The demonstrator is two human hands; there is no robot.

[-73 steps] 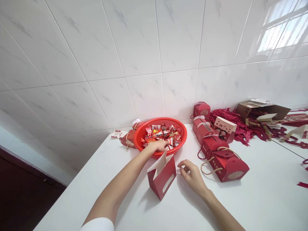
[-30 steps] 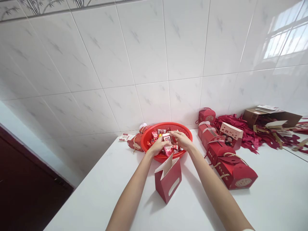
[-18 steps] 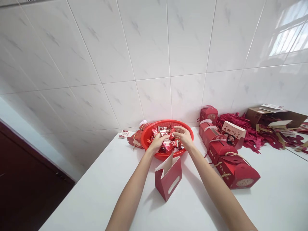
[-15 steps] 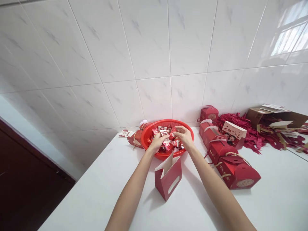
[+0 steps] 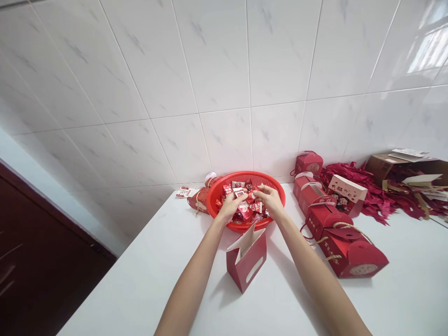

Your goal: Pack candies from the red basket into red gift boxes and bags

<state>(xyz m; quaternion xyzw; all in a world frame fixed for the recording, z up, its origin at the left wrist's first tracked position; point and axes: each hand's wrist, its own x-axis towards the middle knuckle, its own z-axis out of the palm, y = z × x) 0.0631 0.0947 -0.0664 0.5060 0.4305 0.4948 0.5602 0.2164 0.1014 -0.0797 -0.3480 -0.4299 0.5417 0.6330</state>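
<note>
Wrapped candies (image 5: 245, 212) in red, pink and white fill a red plastic basket (image 5: 211, 196) against the wall. Over its left half, my left hand (image 5: 229, 206) is closed on a candy in a white and red wrapper (image 5: 240, 193). My right hand (image 5: 270, 199) is over the right half, its thumb and fingers pinched on a small red wrapped candy (image 5: 251, 197). In front of the basket, between my forearms, an open-topped dark red paper box (image 5: 248, 266) stands upright on the white table.
Several red gift boxes (image 5: 353, 247) with rope handles line the right side. Behind them lie dark red ribbons (image 5: 376, 200) and a cardboard box (image 5: 388, 164). Left of the basket are a red pouch (image 5: 199, 199) and printed cards (image 5: 186, 192). A tiled wall (image 5: 224, 140) borders the table.
My right hand's fingers have come down and closed on a red candy. My left hand has stayed over the basket with its candy. The view has shifted slightly.
</note>
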